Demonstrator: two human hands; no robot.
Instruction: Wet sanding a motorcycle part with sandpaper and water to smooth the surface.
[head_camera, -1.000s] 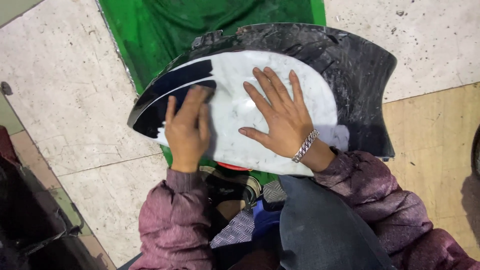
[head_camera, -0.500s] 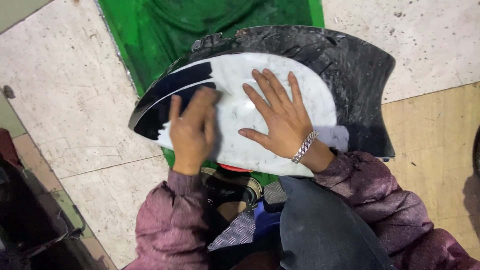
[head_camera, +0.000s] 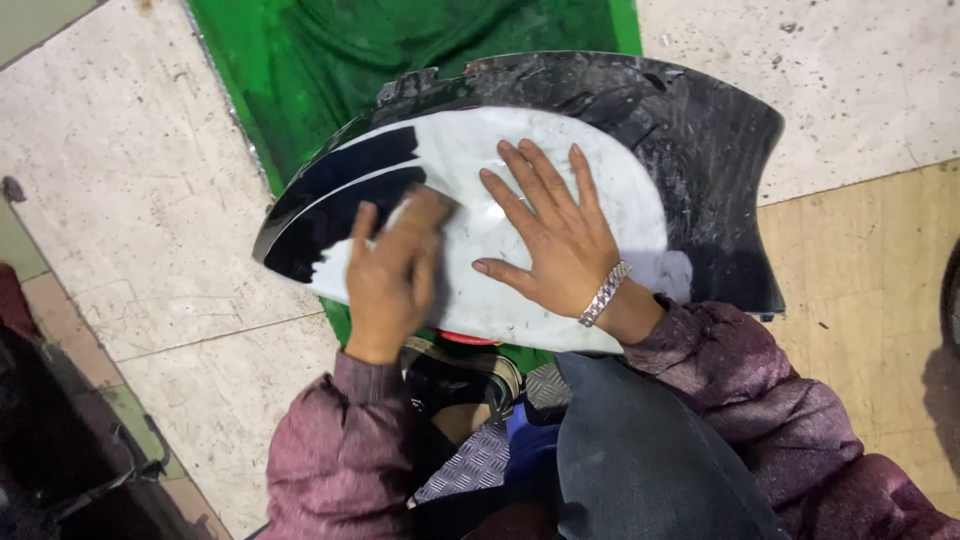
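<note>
A curved black vehicle body panel (head_camera: 700, 160) lies across my lap, and much of its face is covered in a dull white coat (head_camera: 480, 150). My left hand (head_camera: 385, 285) presses a small brownish sanding pad (head_camera: 428, 205) flat against the white area, beside two glossy black stripes (head_camera: 350, 180). The palm of my right hand (head_camera: 555, 245) rests on the panel's middle with fingers spread, holding nothing. A metal bracelet (head_camera: 605, 293) is on that wrist. Both sleeves are maroon.
A green sheet (head_camera: 400, 50) lies on the floor under and beyond the panel. Pale stone tiles (head_camera: 130, 200) surround it, with tan flooring (head_camera: 870, 270) at right. Dark objects (head_camera: 50, 450) stand at the lower left. My dark trousers (head_camera: 640, 460) fill the bottom centre.
My left hand has slid the pad up and to the right across the white surface, closer to my right hand. My right hand and the panel have stayed put.
</note>
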